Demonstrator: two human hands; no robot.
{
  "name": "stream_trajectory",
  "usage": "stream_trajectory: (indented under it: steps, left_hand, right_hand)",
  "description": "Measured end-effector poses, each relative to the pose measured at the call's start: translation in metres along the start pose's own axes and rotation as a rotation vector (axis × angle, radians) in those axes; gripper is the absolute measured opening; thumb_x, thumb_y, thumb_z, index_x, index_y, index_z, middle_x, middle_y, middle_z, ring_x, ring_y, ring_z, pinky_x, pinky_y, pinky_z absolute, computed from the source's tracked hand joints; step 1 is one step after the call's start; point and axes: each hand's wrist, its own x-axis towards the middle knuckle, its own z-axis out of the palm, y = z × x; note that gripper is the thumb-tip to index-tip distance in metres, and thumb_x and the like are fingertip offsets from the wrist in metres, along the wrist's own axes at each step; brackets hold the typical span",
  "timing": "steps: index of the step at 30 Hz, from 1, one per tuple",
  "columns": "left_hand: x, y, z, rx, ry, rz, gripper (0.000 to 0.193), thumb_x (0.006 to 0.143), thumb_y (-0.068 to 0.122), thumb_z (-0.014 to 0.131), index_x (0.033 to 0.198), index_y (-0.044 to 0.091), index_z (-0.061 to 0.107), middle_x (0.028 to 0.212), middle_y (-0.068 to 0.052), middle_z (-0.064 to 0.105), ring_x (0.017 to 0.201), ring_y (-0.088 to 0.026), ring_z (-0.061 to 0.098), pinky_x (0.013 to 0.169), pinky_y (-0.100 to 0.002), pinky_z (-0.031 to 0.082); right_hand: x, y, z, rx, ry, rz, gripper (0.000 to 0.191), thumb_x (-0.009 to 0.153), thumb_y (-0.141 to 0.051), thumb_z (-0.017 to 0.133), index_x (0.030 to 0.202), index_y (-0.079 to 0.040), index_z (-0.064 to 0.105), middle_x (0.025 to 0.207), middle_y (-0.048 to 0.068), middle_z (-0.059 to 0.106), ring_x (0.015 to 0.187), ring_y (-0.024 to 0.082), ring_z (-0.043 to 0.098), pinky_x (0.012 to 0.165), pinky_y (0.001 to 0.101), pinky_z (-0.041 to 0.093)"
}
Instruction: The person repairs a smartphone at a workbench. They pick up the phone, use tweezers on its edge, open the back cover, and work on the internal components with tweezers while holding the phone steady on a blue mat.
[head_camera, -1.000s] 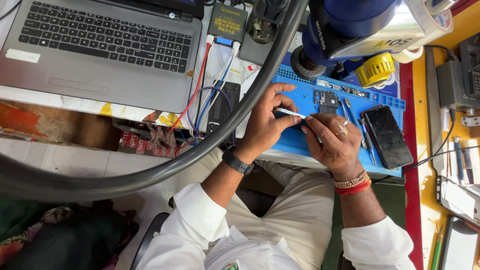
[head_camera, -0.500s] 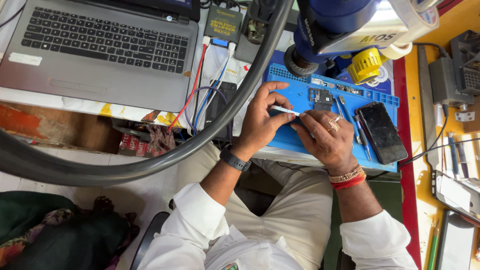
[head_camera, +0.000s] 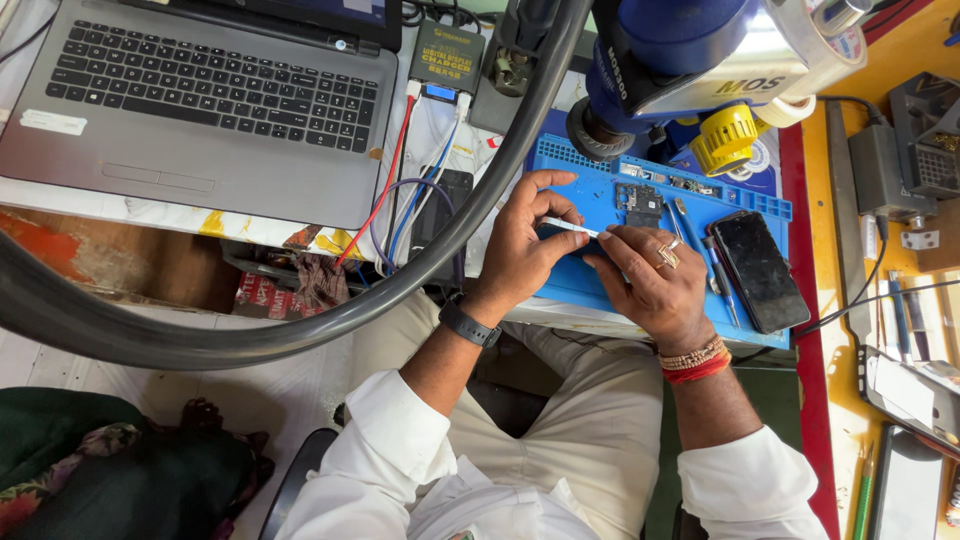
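Both my hands are over a blue work mat (head_camera: 600, 290) at the bench edge. My left hand (head_camera: 520, 250), with a dark wristband, and my right hand (head_camera: 650, 285), with a ring and red and bead bracelets, pinch a thin white strip (head_camera: 572, 227) between their fingertips. The strip spans the gap between the two hands. A small circuit board (head_camera: 640, 203) lies on the mat just beyond my fingers. A black phone (head_camera: 760, 270) lies face up on the mat to the right of my right hand.
A grey laptop (head_camera: 200, 100) sits at the upper left. A blue microscope head (head_camera: 680, 50) with a yellow knob (head_camera: 727, 138) hangs above the mat. A thick black hose (head_camera: 300, 330) curves across the view. Tweezers (head_camera: 715, 270) lie on the mat; tools fill the yellow bench (head_camera: 830, 330) at right.
My hands have kept pinching the white strip in much the same place over the mat. The view has shifted slightly; nothing was let go.
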Motion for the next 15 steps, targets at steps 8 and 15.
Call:
stream_trajectory:
  steps: [8, 15]
  left_hand:
    - [-0.005, 0.007, 0.007, 0.108, 0.069, 0.06, 0.052, 0.087, 0.001, 0.077, 0.135, 0.004, 0.056, 0.106, -0.007, 0.067, 0.103, -0.015, 0.066, 0.096, -0.033, 0.053]
    - [-0.025, 0.025, 0.02, 0.513, 0.305, 0.124, 0.052, 0.088, 0.011, 0.084, 0.133, 0.003, 0.058, 0.126, -0.015, 0.063, 0.118, -0.027, 0.065, 0.1, -0.04, 0.054]
  right_hand:
    - [0.001, 0.003, -0.007, 0.048, -0.029, 0.041, 0.028, 0.087, 0.005, 0.08, 0.111, -0.004, 0.071, 0.099, 0.01, 0.073, 0.081, 0.024, 0.07, 0.069, 0.0357, 0.056]
    - [-0.003, 0.004, -0.009, 0.082, 0.005, 0.035, 0.037, 0.078, 0.012, 0.072, 0.112, -0.004, 0.072, 0.096, 0.007, 0.072, 0.079, 0.023, 0.069, 0.07, 0.0347, 0.056]
